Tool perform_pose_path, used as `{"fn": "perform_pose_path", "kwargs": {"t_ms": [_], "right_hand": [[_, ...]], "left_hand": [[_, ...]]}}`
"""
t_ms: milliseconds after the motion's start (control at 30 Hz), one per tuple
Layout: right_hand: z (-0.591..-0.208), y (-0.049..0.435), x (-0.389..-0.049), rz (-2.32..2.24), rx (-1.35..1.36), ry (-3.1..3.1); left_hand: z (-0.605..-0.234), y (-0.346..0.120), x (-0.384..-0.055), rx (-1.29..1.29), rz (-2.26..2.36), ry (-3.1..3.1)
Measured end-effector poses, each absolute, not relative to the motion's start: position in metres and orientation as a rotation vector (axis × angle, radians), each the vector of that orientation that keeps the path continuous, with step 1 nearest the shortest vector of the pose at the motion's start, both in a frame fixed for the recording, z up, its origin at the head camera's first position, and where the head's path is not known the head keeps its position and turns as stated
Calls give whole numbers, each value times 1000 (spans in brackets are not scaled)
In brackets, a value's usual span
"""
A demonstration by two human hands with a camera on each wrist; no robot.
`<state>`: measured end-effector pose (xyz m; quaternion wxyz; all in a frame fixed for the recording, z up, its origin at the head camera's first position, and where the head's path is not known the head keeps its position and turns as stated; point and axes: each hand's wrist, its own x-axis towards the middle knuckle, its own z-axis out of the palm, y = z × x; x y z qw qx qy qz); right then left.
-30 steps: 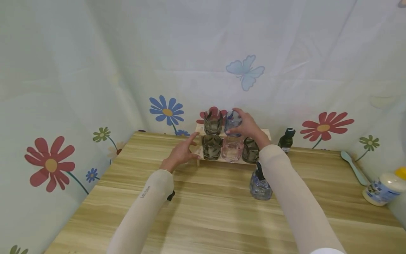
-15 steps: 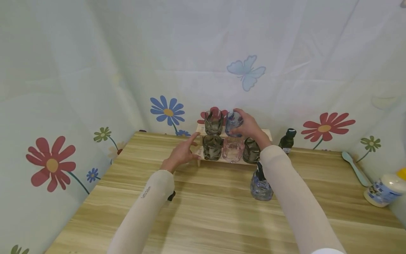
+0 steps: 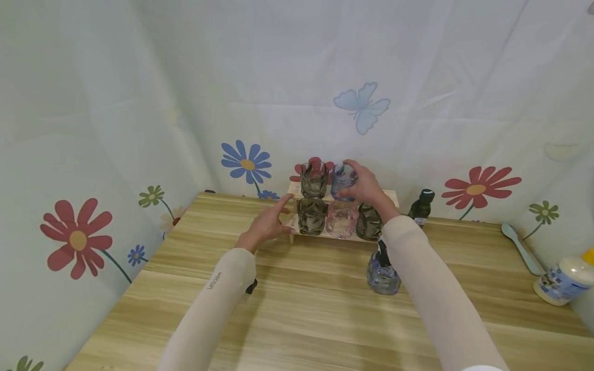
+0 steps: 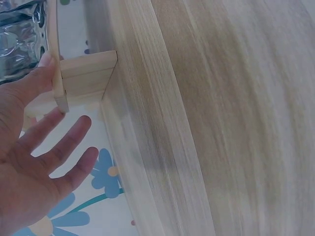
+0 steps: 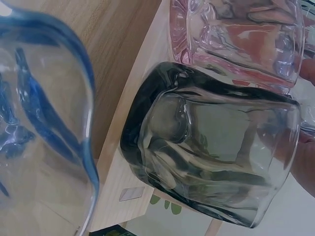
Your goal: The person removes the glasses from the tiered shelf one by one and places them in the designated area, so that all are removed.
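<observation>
A two-tier wooden rack (image 3: 297, 191) stands at the back of the table with tinted glasses on it. My right hand (image 3: 366, 186) holds a blue glass (image 3: 342, 178) on the upper tier, right of a grey glass (image 3: 313, 180). The lower tier bears a grey glass (image 3: 311, 216), a pink glass (image 3: 341, 220) and another grey glass (image 5: 211, 147). At the rack's left end, my left hand (image 3: 266, 224) pinches the shelf board between thumb and index finger, other fingers spread. In the right wrist view, glasses hide much of the right hand.
Another blue glass (image 3: 383, 278) stands on the table in front of the rack, below the right forearm. A dark green bottle (image 3: 420, 206) is right of the rack. Farther right are a pale blue spoon (image 3: 522, 249) and a yellow-capped jar (image 3: 561, 281). A flowered curtain hangs close behind.
My right thumb has shifted slightly to the right on the blue glass. The left hand keeps its place at the rack; the head view has drifted a little.
</observation>
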<state>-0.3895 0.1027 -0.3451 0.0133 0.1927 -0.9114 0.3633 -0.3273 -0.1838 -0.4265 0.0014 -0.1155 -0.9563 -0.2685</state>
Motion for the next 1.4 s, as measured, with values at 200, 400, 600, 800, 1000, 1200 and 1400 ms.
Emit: {"fn": "perform_pose_path", "kwargs": {"t_ms": [200, 400, 600, 800, 1000, 1200, 1400], "right_hand": [[-342, 107, -389, 1097, 542, -2819], [-333, 114, -385, 1101, 567, -2784], [-326, 125, -378, 1082, 572, -2779], [-319, 140, -373, 1062, 553, -2784], [-311, 155, -362, 1045, 540, -2780], [-308, 169, -347, 1032, 617, -2743], [-311, 181, -332, 1003, 651, -2724]], "left_hand": [[-426, -182, -327, -365, -858, -3003], [-426, -183, -326, -356, -841, -3016], [-426, -184, -327, -352, -826, -3033], [-425, -184, -327, -351, -826, -3024], [-424, -183, -327, -366, -820, -3018], [-423, -182, -328, -346, -820, -3015], [-425, -183, -329, -342, -811, -3026]]}}
